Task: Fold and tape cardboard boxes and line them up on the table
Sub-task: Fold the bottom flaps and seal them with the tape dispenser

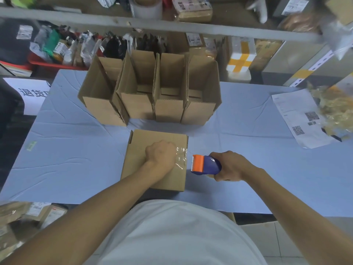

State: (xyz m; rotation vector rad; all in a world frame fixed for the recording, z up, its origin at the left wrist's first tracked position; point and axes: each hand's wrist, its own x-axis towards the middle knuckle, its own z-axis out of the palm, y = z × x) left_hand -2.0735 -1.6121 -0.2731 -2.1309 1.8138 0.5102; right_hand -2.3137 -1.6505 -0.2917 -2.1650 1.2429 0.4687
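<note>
Box point(155, 161) lower centre of frame on blue table point(66, 150), flaps closed, clear tape point(181, 156) across its right edge. Left hand point(160, 153) w/ curled fingers pressing on top (grasping nothing visible). Right hand point(230, 166) wrapped round tape dispenser point(205, 165), just right of box. 4 open boxes point(150, 88) lined up upper centre; 5th nearly taped, then needs lining up. Sign point(33, 91) at left reads "退货"; rest unreadable.

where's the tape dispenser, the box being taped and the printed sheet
tape dispenser point(205, 165), head view, on its blue body
box being taped point(141, 148), head view, on its bare top
printed sheet point(294, 115), head view, on its white middle
</note>
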